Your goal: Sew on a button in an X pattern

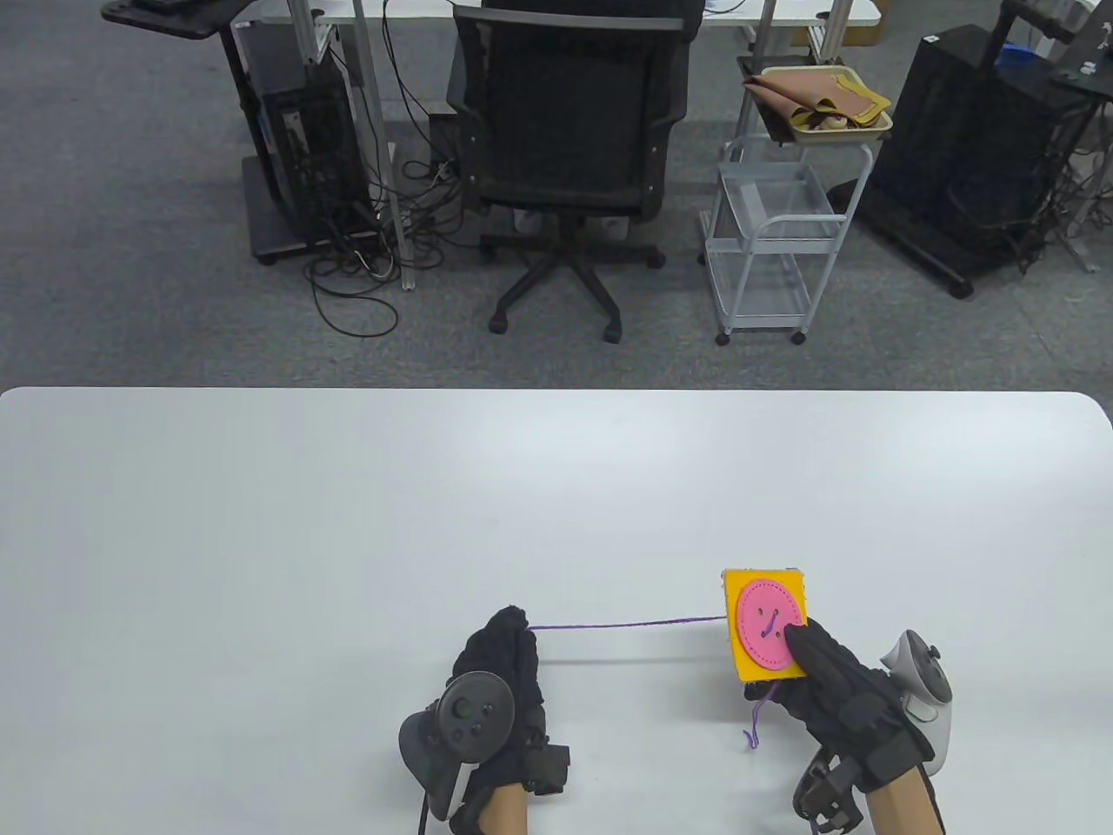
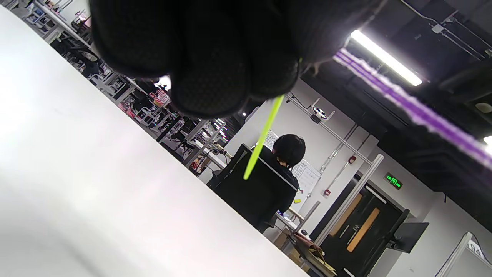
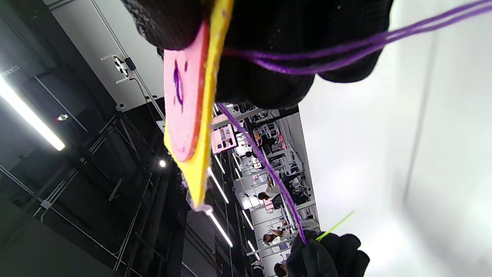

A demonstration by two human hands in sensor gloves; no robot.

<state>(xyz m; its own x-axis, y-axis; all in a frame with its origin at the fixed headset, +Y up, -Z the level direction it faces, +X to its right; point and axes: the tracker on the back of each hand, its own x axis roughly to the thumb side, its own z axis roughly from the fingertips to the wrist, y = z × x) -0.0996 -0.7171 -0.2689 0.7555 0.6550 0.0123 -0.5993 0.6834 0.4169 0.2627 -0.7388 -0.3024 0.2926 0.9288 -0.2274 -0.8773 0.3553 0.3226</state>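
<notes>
At the near edge of the white table (image 1: 261, 522), left of centre, the left hand (image 1: 500, 687) pinches a yellow-green needle (image 2: 263, 138) and draws the purple thread (image 1: 626, 624) taut. The thread runs right to the yellow felt square (image 1: 739, 661), held off the table near the right side. The right hand (image 1: 839, 696) grips this square, thumb on the pink button (image 1: 765, 631). One purple stitch shows on the button, so I judge one diagonal done and the crossing one left to sew

Right hand (image 1: 848, 696) hides the yellow pad's (image 1: 739, 648) corner.
</notes>
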